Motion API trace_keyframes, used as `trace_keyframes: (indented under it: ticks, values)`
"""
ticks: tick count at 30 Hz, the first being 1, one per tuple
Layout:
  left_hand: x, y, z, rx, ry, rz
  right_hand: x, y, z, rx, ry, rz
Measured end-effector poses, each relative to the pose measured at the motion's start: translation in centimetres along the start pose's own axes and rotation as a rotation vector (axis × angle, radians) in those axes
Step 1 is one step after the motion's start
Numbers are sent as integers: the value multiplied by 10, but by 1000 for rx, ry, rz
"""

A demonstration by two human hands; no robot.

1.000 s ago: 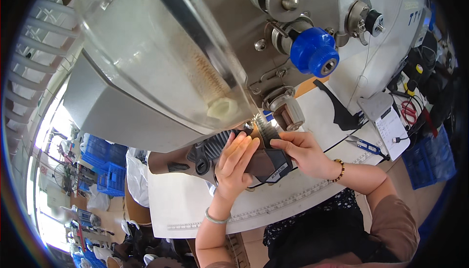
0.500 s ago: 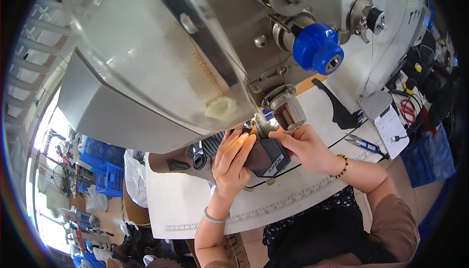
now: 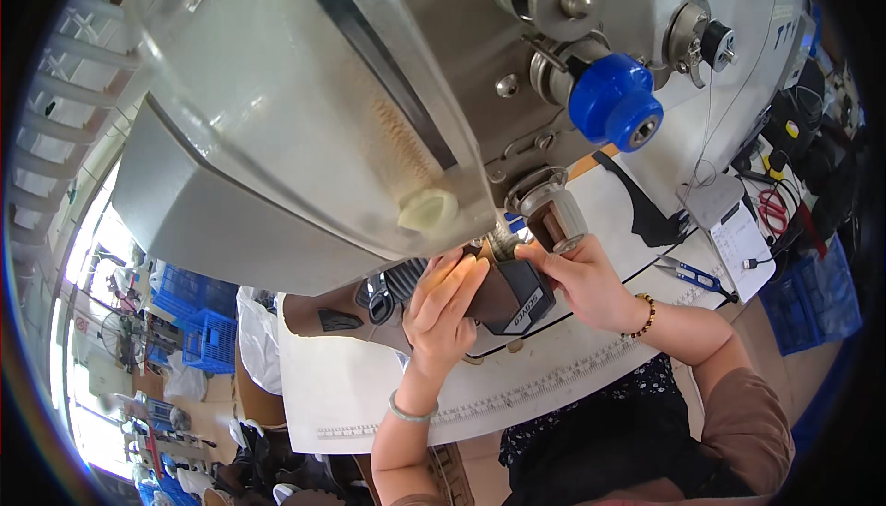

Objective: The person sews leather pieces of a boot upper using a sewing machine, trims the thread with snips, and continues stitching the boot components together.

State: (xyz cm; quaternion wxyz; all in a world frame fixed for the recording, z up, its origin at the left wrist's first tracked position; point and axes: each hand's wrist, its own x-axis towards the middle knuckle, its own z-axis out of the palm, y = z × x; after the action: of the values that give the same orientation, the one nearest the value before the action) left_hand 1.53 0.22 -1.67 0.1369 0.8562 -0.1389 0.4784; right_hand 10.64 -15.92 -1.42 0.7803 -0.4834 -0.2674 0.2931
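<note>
While the brown shoe upper lies lengthwise left to right just below the frame's centre, the left hand rests on its middle, fingers extended, and the right hand pinches its right end, neither nearer.

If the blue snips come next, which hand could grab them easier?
Probably the right hand: it's closer to the blue snips. The left hand is farther, on the brown piece.

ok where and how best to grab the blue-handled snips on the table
Probably pinch the blue handles, coming from the right: the snips seem to lie flat, handles toward the right, metal blades pointing left and away from the person.
</note>
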Motion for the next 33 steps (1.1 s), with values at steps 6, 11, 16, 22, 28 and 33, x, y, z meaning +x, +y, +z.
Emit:
trace_keyframes:
  ticks: [6, 11, 16, 22, 28, 33]
  values:
    - [-1, -8, 3, 11, -1, 57, 2, 0, -6, 0, 29, 46]
    - [-1, -12, -1, 63, -62, 96, -1, -13, -2, 75, 16, 143]
    - [2, -13, -7, 87, -153, 128, -3, -11, -6, -117, -84, 33]
    - [-12, 11, -2, 313, -246, 89, -2, -3, -7, -123, -79, -84]
    - [-9, 18, 14, 281, -40, 16, -3, -6, -4, -63, -77, -14]
    - [-4, 17, 16, 232, 61, -15, 34, -14, -24, -189, 145, -211]
